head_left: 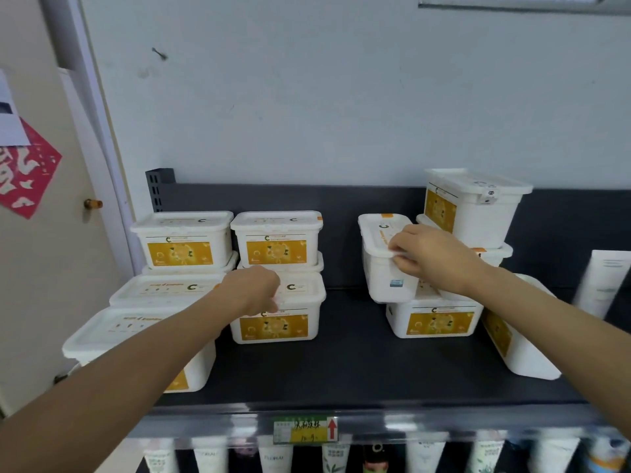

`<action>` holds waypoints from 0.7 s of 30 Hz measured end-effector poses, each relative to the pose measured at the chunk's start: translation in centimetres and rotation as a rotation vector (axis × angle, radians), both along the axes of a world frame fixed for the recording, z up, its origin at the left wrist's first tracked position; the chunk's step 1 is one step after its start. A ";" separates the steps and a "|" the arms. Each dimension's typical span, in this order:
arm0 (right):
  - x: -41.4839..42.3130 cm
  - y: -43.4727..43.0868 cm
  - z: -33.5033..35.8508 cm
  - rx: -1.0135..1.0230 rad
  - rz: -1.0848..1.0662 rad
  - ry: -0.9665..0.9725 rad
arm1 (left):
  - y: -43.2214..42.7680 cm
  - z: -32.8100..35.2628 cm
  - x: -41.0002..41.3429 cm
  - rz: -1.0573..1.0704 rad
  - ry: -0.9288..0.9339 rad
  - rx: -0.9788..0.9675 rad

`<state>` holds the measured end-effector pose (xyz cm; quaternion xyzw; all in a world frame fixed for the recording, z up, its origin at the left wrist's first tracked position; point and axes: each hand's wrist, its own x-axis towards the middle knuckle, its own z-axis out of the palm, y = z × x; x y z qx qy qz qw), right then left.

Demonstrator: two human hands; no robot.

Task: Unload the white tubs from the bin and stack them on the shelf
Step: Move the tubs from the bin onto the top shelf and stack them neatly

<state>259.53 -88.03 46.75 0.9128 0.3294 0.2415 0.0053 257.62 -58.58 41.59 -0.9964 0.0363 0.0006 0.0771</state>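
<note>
Several white tubs with yellow labels stand on the dark shelf (351, 363). On the left they form stacks, two tubs (181, 240) at the back and a front middle tub (278, 312). My left hand (256, 288) rests with curled fingers on the lid edge of that front middle tub. My right hand (426, 257) grips the lid rim of a tilted tub (384, 257), held above the shelf next to the right-hand pile. A tall tub (474, 206) tops that pile. The bin is out of view.
A white tube (604, 281) stands at the far right of the shelf. Below the shelf's price rail (307, 430) hang several cosmetic tubes. A door with a red paper decoration (27, 172) is on the left. Bare shelf surface lies between the two groups of tubs.
</note>
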 end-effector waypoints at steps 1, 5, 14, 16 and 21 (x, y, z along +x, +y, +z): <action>-0.1 0.0 0.0 0.008 0.001 0.004 | -0.1 0.2 0.1 0.000 0.013 0.001; -0.1 -0.7 0.0 0.109 0.018 0.043 | -1.6 1.3 0.3 -0.071 -0.108 -0.302; -0.1 -1.3 -0.5 0.291 0.016 0.105 | -12.6 4.4 2.7 0.128 0.134 -1.544; -0.4 -1.4 -0.5 0.445 -0.011 0.131 | -13.2 4.5 3.2 0.160 0.178 -1.609; -0.2 -1.4 -0.8 0.598 -0.145 0.162 | -11.4 4.6 3.6 0.180 0.151 -1.644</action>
